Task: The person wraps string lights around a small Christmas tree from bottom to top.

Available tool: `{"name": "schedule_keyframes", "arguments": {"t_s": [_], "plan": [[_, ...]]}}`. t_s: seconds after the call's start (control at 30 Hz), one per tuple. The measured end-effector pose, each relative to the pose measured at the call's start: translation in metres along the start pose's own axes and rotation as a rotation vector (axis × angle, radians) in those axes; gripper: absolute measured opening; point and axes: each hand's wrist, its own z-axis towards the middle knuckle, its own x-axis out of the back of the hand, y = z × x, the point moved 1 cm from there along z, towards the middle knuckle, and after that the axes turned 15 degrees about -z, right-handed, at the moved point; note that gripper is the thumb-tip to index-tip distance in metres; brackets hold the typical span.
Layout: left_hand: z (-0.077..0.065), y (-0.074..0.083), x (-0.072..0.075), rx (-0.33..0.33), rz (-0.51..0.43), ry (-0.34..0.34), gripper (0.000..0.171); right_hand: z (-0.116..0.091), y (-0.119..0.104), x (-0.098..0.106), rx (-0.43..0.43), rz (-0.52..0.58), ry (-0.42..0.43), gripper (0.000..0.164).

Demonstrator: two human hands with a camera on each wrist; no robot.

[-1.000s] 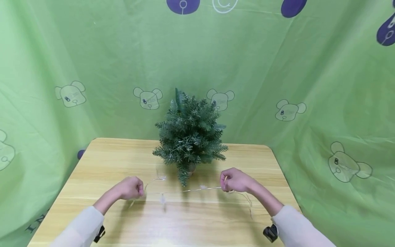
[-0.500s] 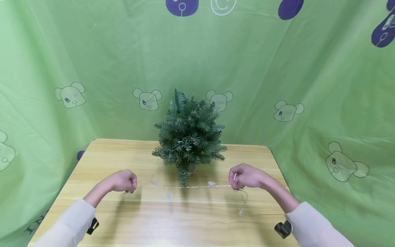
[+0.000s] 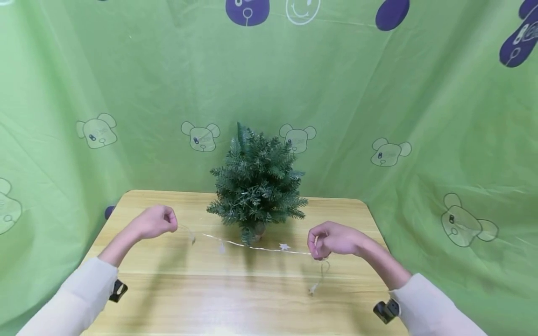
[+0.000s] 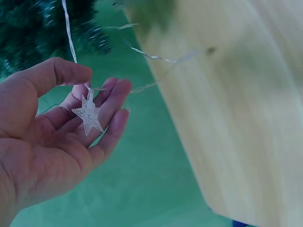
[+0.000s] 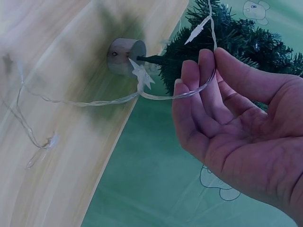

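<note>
A string of star lights (image 3: pixel 269 249) on clear wire runs between both hands, in front of a small artificial Christmas tree (image 3: pixel 256 182). My left hand (image 3: pixel 157 221) pinches the wire between thumb and fingers, left of the tree; in the left wrist view a white star (image 4: pixel 88 115) hangs against its fingers. The right hand (image 3: pixel 334 240) pinches the other part of the wire, right of the tree. A loose tail with a star (image 3: pixel 313 289) dangles below it. One star (image 5: pixel 142 74) shows near the tree's round wooden base (image 5: pixel 126 56) in the right wrist view.
The tree stands at the back middle of a wooden table (image 3: pixel 235 298). Behind and around the table hangs a green curtain (image 3: pixel 168 70) with printed bear heads. Dark wrist cameras sit under both cuffs.
My left hand has moved left and up, away from me. The right hand shifted right, then stayed nearly in place. The wire between them now spans a wider gap.
</note>
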Motion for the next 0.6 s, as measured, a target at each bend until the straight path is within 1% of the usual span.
{"name": "schedule_keyframes", "arguments": {"t_s": [0.1, 0.2, 0.27, 0.37, 0.5, 0.6], "plan": [[0.000, 0.008, 0.011, -0.026, 0.027, 0.017, 0.006, 0.000, -0.004, 0.001, 0.013, 0.006, -0.017, 0.014], [-0.001, 0.013, 0.014, -0.020, 0.035, 0.030, 0.006, 0.001, -0.006, 0.001, 0.027, 0.002, -0.043, 0.014], [-0.002, 0.014, 0.014, -0.010, 0.036, 0.021, 0.005, 0.003, -0.006, 0.001, 0.034, -0.002, -0.061, 0.015], [-0.006, 0.012, 0.009, 0.012, 0.032, -0.024, 0.005, 0.005, -0.004, -0.001, 0.040, -0.009, -0.084, 0.015], [-0.012, 0.007, -0.001, 0.051, 0.029, -0.099, 0.006, 0.007, 0.001, -0.003, 0.033, -0.023, -0.106, 0.015], [-0.015, 0.005, -0.010, 0.077, 0.018, -0.123, 0.006, 0.008, 0.005, -0.004, 0.028, -0.040, -0.120, 0.015]]}}
